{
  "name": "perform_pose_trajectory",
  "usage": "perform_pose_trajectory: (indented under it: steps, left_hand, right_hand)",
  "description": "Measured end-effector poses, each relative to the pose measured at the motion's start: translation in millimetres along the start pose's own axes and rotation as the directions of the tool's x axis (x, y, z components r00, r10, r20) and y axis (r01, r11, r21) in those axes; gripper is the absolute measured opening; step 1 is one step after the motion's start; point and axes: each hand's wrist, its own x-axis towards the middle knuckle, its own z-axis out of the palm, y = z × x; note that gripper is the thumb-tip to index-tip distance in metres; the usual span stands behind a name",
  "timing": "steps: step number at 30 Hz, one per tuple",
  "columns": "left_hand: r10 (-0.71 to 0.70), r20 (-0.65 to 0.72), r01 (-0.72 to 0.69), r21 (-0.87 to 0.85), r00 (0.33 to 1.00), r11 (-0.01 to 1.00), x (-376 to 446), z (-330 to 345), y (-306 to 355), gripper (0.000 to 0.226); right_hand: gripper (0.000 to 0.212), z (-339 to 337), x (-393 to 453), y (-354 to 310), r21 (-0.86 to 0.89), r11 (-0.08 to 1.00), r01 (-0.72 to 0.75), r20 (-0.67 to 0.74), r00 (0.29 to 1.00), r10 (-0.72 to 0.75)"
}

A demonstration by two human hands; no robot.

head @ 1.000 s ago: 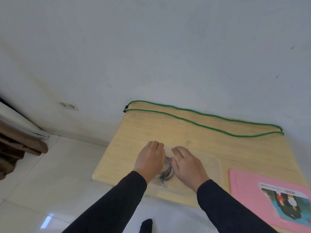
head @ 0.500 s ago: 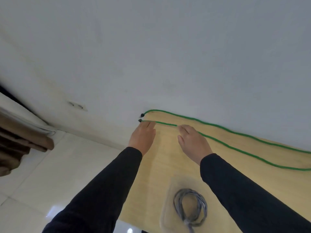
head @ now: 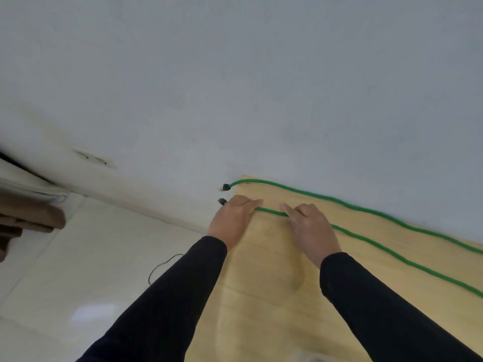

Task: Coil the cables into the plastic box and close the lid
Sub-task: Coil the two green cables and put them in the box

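Note:
A long green cable (head: pixel 407 262) lies doubled along the far edge of the wooden table (head: pixel 264 288). Its two black plugs (head: pixel 225 187) stick out past the table's far-left corner. My left hand (head: pixel 235 218) covers the near strand just behind its plug, with the fingers closed over it. My right hand (head: pixel 311 228) is a short way to the right, its fingertips pinching the same strand. The far strand runs free beside the wall. The plastic box is out of view except for a pale blur at the bottom edge.
A white wall rises directly behind the table. A pale tiled floor (head: pixel 78 257) lies to the left, with a thin black wire (head: pixel 162 267) on it. A brown curtain (head: pixel 28 218) hangs at the far left.
Both hands left the box with the grey coiled cable and reached to the table's far-left corner. They now rest on the near green strand. The view tilted up, so the box dropped out of sight.

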Motion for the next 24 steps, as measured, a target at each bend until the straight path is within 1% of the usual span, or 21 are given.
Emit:
perform_pose_trajectory:
  steps: [3, 8, 11, 16, 18, 21, 24]
  left_hand:
    - [0.018, -0.032, -0.020, -0.052, 0.999, 0.998, 0, -4, -3, 0.032]
    - [0.097, -0.125, -0.111, -0.105, 0.987, 0.988, 10, -18, 0, 0.041]
    - [0.081, -0.155, -0.115, -0.220, 0.985, 0.969, 16, -33, 17, 0.041]
    - [-0.021, -0.118, -0.031, -0.424, 0.993, 0.905, 26, -64, 75, 0.030]
    - [-0.024, -0.118, -0.037, -0.494, 0.993, 0.868, 29, -74, 108, 0.029]
    - [-0.054, -0.134, -0.040, -0.615, 0.990, 0.787, 31, -84, 165, 0.028]
    - [-0.105, -0.173, -0.049, -0.709, 0.979, 0.704, 36, -87, 222, 0.021]
  right_hand:
    - [0.062, -3, 1, 0, 0.072, 0.997, 0.022, -0.006, 1.000, -0.022]
    - [0.060, -22, 0, -2, 0.164, 0.986, 0.027, -0.093, 0.996, -0.012]
    - [0.054, -43, -2, -2, 0.210, 0.977, 0.039, -0.154, 0.988, -0.006]
    - [0.041, -95, -18, 3, 0.288, 0.954, 0.085, -0.297, 0.955, 0.005]
    - [0.041, -121, -30, 8, 0.339, 0.935, 0.105, -0.355, 0.935, 0.024]
    - [0.040, -162, -58, 25, 0.364, 0.923, 0.126, -0.428, 0.903, 0.045]
    - [0.040, -202, -93, 52, 0.380, 0.915, 0.136, -0.490, 0.869, 0.075]
